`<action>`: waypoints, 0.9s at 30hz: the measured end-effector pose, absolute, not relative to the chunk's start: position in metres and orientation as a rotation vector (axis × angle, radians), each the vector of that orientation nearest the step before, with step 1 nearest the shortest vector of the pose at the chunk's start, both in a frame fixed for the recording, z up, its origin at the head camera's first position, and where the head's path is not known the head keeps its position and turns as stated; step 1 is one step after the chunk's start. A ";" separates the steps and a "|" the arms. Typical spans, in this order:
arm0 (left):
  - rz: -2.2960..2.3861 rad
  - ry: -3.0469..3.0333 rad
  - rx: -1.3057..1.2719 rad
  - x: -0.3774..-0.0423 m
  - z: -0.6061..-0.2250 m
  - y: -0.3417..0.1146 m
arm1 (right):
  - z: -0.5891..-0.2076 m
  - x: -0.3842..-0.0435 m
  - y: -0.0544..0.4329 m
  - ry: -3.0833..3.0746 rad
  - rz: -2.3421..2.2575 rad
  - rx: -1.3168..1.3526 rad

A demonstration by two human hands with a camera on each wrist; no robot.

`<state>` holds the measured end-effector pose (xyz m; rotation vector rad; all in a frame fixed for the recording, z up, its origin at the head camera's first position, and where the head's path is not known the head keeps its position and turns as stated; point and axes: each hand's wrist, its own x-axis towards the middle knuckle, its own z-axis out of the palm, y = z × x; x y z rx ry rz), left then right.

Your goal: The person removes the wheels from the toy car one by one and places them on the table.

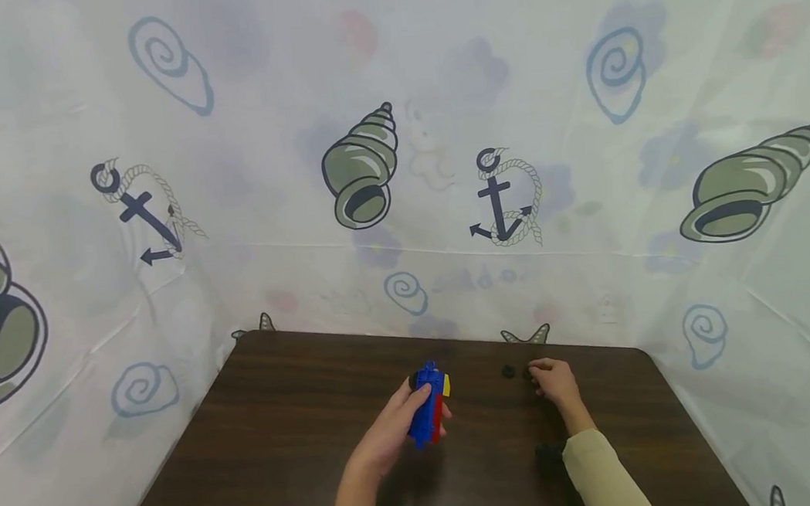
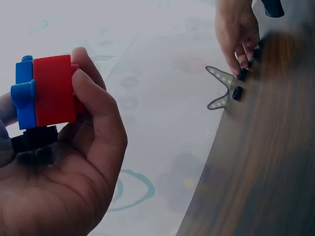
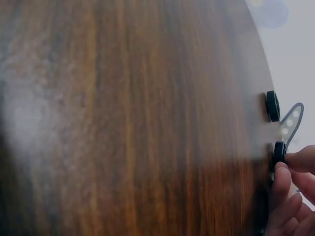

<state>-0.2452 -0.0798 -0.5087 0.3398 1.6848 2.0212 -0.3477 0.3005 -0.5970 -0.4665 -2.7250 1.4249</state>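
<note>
My left hand (image 1: 383, 438) grips a blue, red and yellow plastic toy vehicle (image 1: 423, 413) above the middle of the table. In the left wrist view the toy's red block (image 2: 54, 88) faces the curled fingers, and a black wheel-like part (image 2: 35, 139) sits against the palm. Toward the table's far edge, my right hand (image 1: 559, 383) pinches a small black wheel (image 3: 279, 152) between thumb and fingertip, low at the tabletop. A second black wheel (image 3: 272, 106) stands just beside it on the table, untouched.
The dark wooden table (image 1: 289, 415) has rounded far corners. Behind it and at both sides hangs a pale cloth (image 1: 428, 66) printed with shells and anchors. Dark wrist-worn gear (image 1: 550, 459) shows by the right sleeve.
</note>
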 end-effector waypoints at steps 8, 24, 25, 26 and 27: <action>2.039 1.675 0.366 -0.244 -0.508 -0.084 | -0.598 -0.347 0.300 -2.637 1.509 -0.485; 2.013 2.188 0.485 -0.245 -0.512 -0.077 | -0.589 -0.322 0.296 -2.388 1.933 -0.548; 2.013 2.242 0.484 -0.245 -0.513 -0.077 | -0.587 -0.319 0.293 -2.391 1.910 -0.535; 2.016 2.286 0.480 -0.245 -0.513 -0.077 | -0.585 -0.317 0.290 -2.399 1.884 -0.512; 2.024 2.312 0.470 -0.244 -0.513 -0.076 | -0.582 -0.314 0.285 -2.413 1.848 -0.483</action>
